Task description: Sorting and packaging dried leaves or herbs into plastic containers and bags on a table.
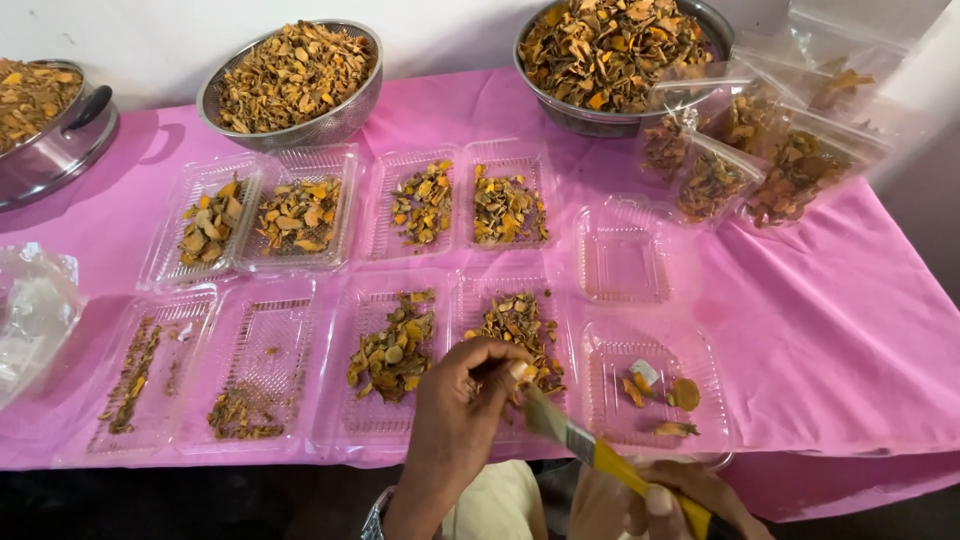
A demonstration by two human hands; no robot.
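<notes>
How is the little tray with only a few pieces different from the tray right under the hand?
The near right tray holds just a few scattered orange and brown pieces, with bare plastic showing; the tray under the left hand, the middle tray, is heaped with dried pieces. The brush in the right hand reaches toward the middle tray, not the right one. Both are clear plastic trays on the pink cloth.

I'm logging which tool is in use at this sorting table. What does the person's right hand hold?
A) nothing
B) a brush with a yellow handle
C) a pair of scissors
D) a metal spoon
B: the right hand grips a brush with a yellow handle, its bristles up by the left hand over a clear tray of dried orange-brown pieces.
</notes>
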